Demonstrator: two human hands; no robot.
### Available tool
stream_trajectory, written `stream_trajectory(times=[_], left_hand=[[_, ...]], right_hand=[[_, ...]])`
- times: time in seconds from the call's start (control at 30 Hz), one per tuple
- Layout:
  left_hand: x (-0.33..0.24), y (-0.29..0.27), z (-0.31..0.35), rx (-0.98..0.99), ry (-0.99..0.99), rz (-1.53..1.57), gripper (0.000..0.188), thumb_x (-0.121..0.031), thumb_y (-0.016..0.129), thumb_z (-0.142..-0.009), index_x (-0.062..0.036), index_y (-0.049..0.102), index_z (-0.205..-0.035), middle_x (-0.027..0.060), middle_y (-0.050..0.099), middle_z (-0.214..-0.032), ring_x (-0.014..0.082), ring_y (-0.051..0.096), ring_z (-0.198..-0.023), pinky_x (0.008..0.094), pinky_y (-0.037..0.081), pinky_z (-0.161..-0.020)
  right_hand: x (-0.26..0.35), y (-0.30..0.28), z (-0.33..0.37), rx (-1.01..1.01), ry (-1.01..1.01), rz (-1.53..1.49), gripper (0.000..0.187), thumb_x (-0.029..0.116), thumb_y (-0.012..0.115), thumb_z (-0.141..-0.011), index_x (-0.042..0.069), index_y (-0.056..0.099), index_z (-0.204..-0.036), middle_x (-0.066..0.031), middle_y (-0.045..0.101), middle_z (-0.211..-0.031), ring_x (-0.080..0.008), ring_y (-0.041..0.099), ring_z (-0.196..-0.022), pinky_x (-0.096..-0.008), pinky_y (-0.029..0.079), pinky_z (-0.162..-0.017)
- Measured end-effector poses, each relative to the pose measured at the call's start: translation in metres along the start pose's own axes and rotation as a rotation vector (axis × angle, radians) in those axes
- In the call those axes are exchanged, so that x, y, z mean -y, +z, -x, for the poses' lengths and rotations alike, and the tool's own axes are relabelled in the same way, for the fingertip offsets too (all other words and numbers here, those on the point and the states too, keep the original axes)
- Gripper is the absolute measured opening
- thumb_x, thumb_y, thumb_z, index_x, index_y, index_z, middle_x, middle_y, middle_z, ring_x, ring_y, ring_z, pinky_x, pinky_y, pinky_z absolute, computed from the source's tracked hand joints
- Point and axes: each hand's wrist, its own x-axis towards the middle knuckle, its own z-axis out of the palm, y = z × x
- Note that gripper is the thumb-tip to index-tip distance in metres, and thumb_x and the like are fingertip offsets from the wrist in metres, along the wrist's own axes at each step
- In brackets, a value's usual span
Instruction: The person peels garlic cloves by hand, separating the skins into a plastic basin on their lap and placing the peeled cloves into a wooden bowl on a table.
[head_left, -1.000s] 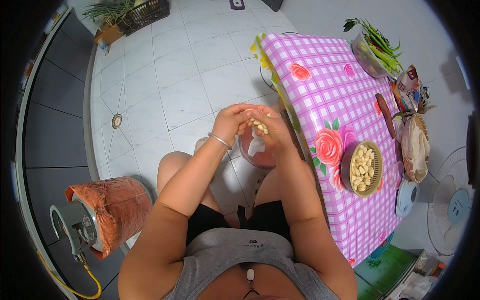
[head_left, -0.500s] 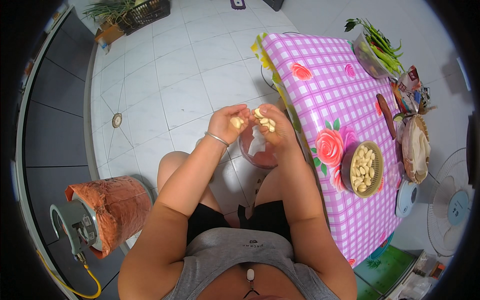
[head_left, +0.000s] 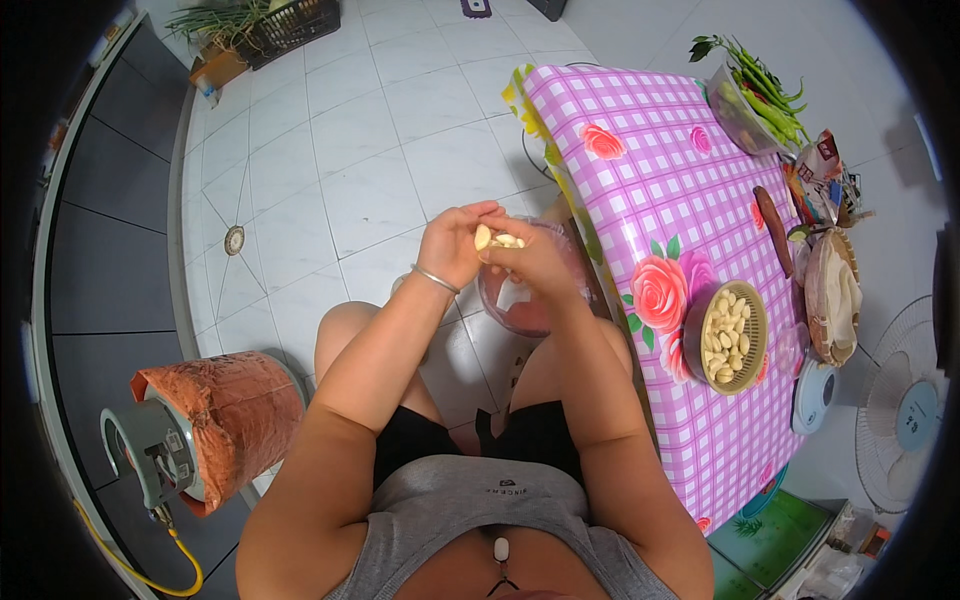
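Observation:
My left hand (head_left: pixel 450 244), with a bangle on its wrist, and my right hand (head_left: pixel 540 264) meet above a pink bin (head_left: pixel 526 322) on the floor. Peeled garlic cloves (head_left: pixel 509 241) are gathered between them. One larger clove (head_left: pixel 483 237) lies against my left fingers, and several smaller ones sit in my curled right hand. My right fingertips reach over to the left hand's fingers and partly hide what is in the palms. To the right, a round basket (head_left: pixel 758 350) of peeled cloves stands on the table.
The table's checked pink cloth (head_left: pixel 650 190) runs along my right side. On it are a bowl of green peppers (head_left: pixel 740 115), a brown sheathlike object (head_left: pixel 773 232) and a lined wicker basket (head_left: pixel 835 300). A fan (head_left: pixel 910 410) stands beyond; a gas cylinder (head_left: pixel 235 425) is at left.
My right hand has moved left and turned over, bringing its garlic cloves up against my left hand. The left hand has barely shifted, and the basket on the table is unchanged.

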Motion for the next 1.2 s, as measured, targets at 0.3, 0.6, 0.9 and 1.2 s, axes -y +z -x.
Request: stream_trajectory(times=[0.3, 0.6, 0.9, 1.2], left_hand=[[-0.002, 0.002, 0.002, 0.038, 0.019, 0.027, 0.050, -0.021, 0.046, -0.082, 0.0126, 0.045, -0.119, 0.0232, 0.050, -0.120, 0.0318, 0.046, -0.116, 0.0442, 0.036, -0.102], [-0.002, 0.003, 0.001, 0.057, 0.030, 0.072, 0.050, -0.026, 0.049, -0.083, 0.0128, 0.049, -0.115, 0.0226, 0.053, -0.118, 0.0309, 0.049, -0.114, 0.0425, 0.035, -0.102], [-0.006, 0.014, 0.005, 0.031, 0.063, 0.147, 0.058, -0.036, 0.045, -0.089, 0.0124, 0.042, -0.122, 0.0238, 0.046, -0.125, 0.0317, 0.043, -0.120, 0.0420, 0.033, -0.104], [-0.002, 0.012, 0.004, 0.126, 0.054, -0.043, 0.071, -0.054, 0.036, -0.093, 0.0096, 0.041, -0.125, 0.0182, 0.046, -0.124, 0.0278, 0.042, -0.120, 0.0409, 0.033, -0.104]], right_hand=[[0.000, -0.001, 0.000, 0.001, 0.024, 0.045, 0.036, 0.012, 0.069, -0.075, 0.006, 0.061, -0.110, 0.0024, 0.059, -0.078, -0.0035, 0.051, -0.062, -0.0165, 0.029, -0.046], [0.003, -0.002, -0.001, -0.042, 0.094, -0.282, 0.025, 0.009, 0.065, -0.078, 0.004, 0.061, -0.102, -0.0025, 0.060, -0.083, -0.0085, 0.054, -0.066, -0.0192, 0.040, -0.054], [0.001, -0.005, -0.003, -0.151, 0.111, -0.121, 0.025, 0.011, 0.067, -0.076, 0.003, 0.060, -0.099, -0.0044, 0.062, -0.086, -0.0082, 0.054, -0.064, -0.0165, 0.034, -0.047], [0.001, 0.001, 0.001, -0.086, 0.009, -0.077, 0.034, 0.006, 0.067, -0.074, 0.001, 0.061, -0.107, -0.0030, 0.061, -0.086, -0.0084, 0.054, -0.065, -0.0186, 0.040, -0.052]])
